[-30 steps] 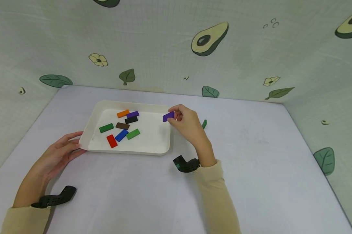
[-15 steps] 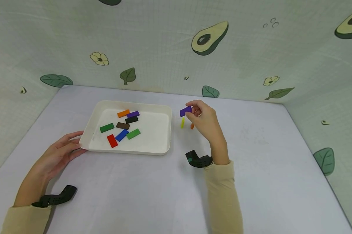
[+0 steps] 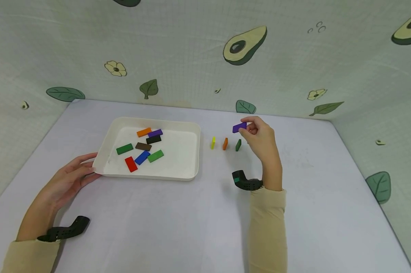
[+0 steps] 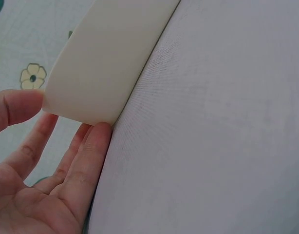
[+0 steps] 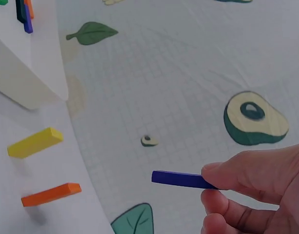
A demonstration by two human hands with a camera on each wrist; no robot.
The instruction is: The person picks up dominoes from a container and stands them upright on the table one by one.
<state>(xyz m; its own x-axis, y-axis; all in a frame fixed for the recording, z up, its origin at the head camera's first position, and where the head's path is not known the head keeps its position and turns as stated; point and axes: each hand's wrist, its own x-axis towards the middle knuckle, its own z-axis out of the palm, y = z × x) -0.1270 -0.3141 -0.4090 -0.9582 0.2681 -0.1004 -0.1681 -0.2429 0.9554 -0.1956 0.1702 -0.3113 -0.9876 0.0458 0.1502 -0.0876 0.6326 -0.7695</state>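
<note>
My right hand [image 3: 261,138] pinches a purple domino [image 3: 239,127] between thumb and fingers, held in the air above the table. In the right wrist view the domino [image 5: 181,179] sticks out edge-on past the thumb. Just left of and below the hand, a yellow domino [image 3: 213,143], an orange domino [image 3: 225,143] and a green domino [image 3: 238,145] stand upright in a spaced row. My left hand [image 3: 67,180] touches the left end of a white tray [image 3: 145,177], its fingers nearly straight. The left wrist view has thumb and fingertips against the tray's end wall [image 4: 96,68].
Inside the tray lie several dominoes, among them a red one [image 3: 131,164], a brown one [image 3: 143,146], a black one [image 3: 153,139] and another purple one [image 3: 155,133]. A patterned cloth [image 3: 192,57] rises behind the white table [image 3: 321,189].
My right hand has carried the purple domino rightward from above the tray's right edge, past the standing row, uncovering the yellow and orange dominoes. The left hand and the tray have stayed put.
</note>
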